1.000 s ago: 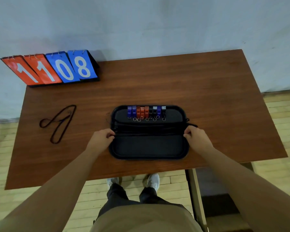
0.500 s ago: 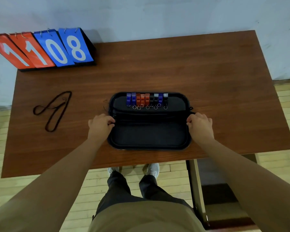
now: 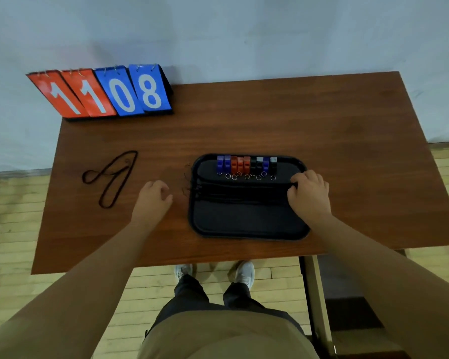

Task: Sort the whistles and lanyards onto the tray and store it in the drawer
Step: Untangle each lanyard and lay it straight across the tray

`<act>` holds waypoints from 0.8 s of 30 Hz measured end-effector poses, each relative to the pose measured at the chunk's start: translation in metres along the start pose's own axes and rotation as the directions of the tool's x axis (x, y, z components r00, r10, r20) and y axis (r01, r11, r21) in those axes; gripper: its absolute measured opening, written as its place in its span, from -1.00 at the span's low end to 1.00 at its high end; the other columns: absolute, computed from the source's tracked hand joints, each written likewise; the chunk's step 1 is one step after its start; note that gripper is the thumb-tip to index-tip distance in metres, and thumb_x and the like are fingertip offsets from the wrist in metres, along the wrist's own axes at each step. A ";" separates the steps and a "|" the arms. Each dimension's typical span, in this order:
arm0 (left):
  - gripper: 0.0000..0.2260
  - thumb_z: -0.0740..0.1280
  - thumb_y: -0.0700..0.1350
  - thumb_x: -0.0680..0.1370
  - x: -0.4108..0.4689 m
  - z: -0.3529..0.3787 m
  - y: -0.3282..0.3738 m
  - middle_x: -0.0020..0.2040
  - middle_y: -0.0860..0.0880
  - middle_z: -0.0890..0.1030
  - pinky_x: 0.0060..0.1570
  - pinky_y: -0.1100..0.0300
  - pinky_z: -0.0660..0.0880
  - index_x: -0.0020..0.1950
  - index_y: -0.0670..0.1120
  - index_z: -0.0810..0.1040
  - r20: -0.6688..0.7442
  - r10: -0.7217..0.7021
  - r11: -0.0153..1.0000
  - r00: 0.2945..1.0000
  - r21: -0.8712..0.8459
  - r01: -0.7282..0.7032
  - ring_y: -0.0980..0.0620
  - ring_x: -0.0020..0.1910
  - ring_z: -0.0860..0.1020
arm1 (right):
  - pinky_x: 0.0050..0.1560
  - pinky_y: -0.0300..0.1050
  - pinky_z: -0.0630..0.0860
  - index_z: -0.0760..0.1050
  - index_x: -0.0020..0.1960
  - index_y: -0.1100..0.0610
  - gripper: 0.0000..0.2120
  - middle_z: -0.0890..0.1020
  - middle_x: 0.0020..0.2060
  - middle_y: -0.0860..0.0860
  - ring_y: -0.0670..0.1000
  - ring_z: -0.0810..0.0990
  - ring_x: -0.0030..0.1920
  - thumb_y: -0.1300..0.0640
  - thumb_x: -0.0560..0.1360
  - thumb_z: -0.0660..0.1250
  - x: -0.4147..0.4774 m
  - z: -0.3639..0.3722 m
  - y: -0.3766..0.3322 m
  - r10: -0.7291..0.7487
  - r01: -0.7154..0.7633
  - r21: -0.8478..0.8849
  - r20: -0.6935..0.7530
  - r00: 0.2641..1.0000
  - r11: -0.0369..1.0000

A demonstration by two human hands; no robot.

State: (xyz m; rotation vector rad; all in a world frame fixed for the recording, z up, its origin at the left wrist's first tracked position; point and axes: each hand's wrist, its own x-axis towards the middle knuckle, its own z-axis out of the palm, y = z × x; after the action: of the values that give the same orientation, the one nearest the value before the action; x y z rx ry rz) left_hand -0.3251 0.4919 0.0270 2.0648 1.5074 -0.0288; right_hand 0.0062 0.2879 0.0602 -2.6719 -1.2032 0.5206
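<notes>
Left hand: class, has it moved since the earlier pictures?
Yes. The left hand has come off the left edge of the tray and now sits apart from it, leftward, nearer the loose lanyard.

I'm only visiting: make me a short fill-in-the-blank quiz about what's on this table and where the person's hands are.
1. The scoreboard at the back shows the digits ____.
2. The whistles stand in a row along the tray's ____ edge.
3. One black lanyard lies loose on the table, to the ____ of the tray.
4. The left hand is off the tray; the right hand rests on its ____ side.

Missing words: 1108; far; left; right.
</notes>
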 end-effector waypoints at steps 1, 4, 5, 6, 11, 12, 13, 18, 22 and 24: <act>-0.82 0.35 -0.08 0.60 0.001 -0.008 -0.006 0.13 -0.01 0.46 0.01 0.12 0.44 0.18 -0.06 0.52 -0.006 -0.009 1.000 1.000 0.003 0.009 -0.01 0.04 0.50 | 0.30 0.15 0.32 0.55 0.25 0.17 -0.71 0.53 0.19 0.12 0.19 0.44 0.26 0.18 0.56 0.25 0.003 -0.001 -0.017 -0.022 0.022 0.014 -0.002 1.000 1.000; -0.88 0.34 -0.09 0.60 0.005 -0.033 -0.029 0.07 -0.01 0.47 -0.03 0.15 0.39 0.12 -0.07 0.54 -0.022 -0.017 1.000 1.000 -0.006 0.017 0.01 -0.01 0.50 | 0.33 0.16 0.35 0.56 0.22 0.16 -0.73 0.54 0.17 0.11 0.17 0.46 0.25 0.16 0.56 0.25 0.009 0.002 -0.079 -0.095 0.094 0.049 0.011 0.995 0.994; -0.88 0.33 -0.08 0.61 0.006 -0.041 -0.038 0.08 -0.01 0.48 -0.03 0.15 0.39 0.11 -0.07 0.55 -0.024 -0.027 1.000 0.999 -0.011 0.026 0.02 -0.02 0.49 | 0.32 0.16 0.36 0.56 0.21 0.16 -0.73 0.53 0.16 0.11 0.16 0.47 0.24 0.15 0.56 0.25 0.011 0.005 -0.102 -0.123 0.121 0.060 0.030 0.992 0.991; -0.88 0.33 -0.07 0.61 0.007 -0.049 -0.048 0.10 0.00 0.48 -0.02 0.15 0.41 0.12 -0.06 0.56 -0.026 -0.040 0.999 0.999 -0.014 0.040 0.03 -0.01 0.49 | 0.31 0.15 0.37 0.55 0.20 0.16 -0.74 0.52 0.16 0.11 0.16 0.47 0.23 0.14 0.56 0.25 0.011 0.009 -0.124 -0.153 0.149 0.072 0.057 0.987 0.986; -0.89 0.33 -0.10 0.59 0.017 -0.082 -0.102 0.08 -0.01 0.51 -0.01 0.16 0.41 0.08 -0.06 0.59 -0.058 -0.123 0.992 0.991 -0.044 0.121 0.00 0.03 0.51 | 0.30 0.14 0.42 0.51 0.28 0.13 -0.71 0.47 0.25 0.11 0.16 0.45 0.27 0.10 0.59 0.24 0.013 0.042 -0.230 -0.272 0.253 0.119 0.176 0.946 0.960; -0.90 0.33 -0.11 0.58 0.020 -0.087 -0.113 0.07 -0.01 0.52 0.00 0.16 0.42 0.07 -0.06 0.59 -0.062 -0.135 0.990 0.989 -0.048 0.132 0.00 0.03 0.51 | 0.33 0.14 0.40 0.51 0.28 0.13 -0.70 0.47 0.26 0.11 0.16 0.44 0.29 0.09 0.59 0.24 0.012 0.050 -0.250 -0.285 0.264 0.125 0.193 0.939 0.956; -0.90 0.32 -0.11 0.58 0.023 -0.092 -0.124 0.08 0.00 0.52 0.00 0.15 0.43 0.06 -0.05 0.59 -0.063 -0.147 0.988 0.987 -0.054 0.143 0.01 0.02 0.51 | 0.34 0.14 0.39 0.50 0.29 0.12 -0.70 0.46 0.27 0.10 0.15 0.43 0.30 0.09 0.59 0.24 0.012 0.058 -0.268 -0.296 0.273 0.131 0.212 0.931 0.953; -0.86 0.32 -0.14 0.57 0.052 -0.112 -0.159 0.07 -0.02 0.51 0.04 0.07 0.51 0.10 -0.04 0.60 -0.079 -0.104 0.993 0.991 -0.055 0.100 -0.04 0.03 0.54 | 0.35 0.09 0.38 0.45 0.35 0.12 -0.67 0.43 0.31 0.10 0.16 0.41 0.31 0.09 0.62 0.20 0.022 0.102 -0.340 -0.349 0.318 0.150 0.305 0.886 0.936; -0.87 0.32 -0.16 0.57 0.085 -0.116 -0.165 0.03 -0.01 0.49 0.07 0.07 0.50 0.08 -0.06 0.62 -0.105 0.046 0.998 0.993 -0.041 -0.050 -0.05 0.05 0.51 | 0.33 0.11 0.42 0.42 0.37 0.13 -0.66 0.41 0.31 0.12 0.17 0.41 0.31 0.10 0.62 0.22 0.040 0.129 -0.379 -0.344 0.307 0.157 0.343 0.874 0.939; -0.87 0.36 -0.13 0.57 0.100 -0.112 -0.164 0.05 -0.03 0.48 0.15 0.06 0.47 0.10 -0.08 0.62 -0.095 0.124 0.991 0.988 -0.026 -0.127 -0.08 0.13 0.48 | 0.30 0.12 0.44 0.40 0.41 0.11 -0.62 0.41 0.29 0.13 0.19 0.42 0.30 0.10 0.61 0.23 0.048 0.143 -0.392 -0.344 0.308 0.158 0.328 0.880 0.938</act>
State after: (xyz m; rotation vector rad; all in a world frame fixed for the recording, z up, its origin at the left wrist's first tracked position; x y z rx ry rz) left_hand -0.4671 0.6620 0.0147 2.1575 1.4186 0.1418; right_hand -0.2897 0.5838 0.0294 -2.2785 -1.6321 0.9988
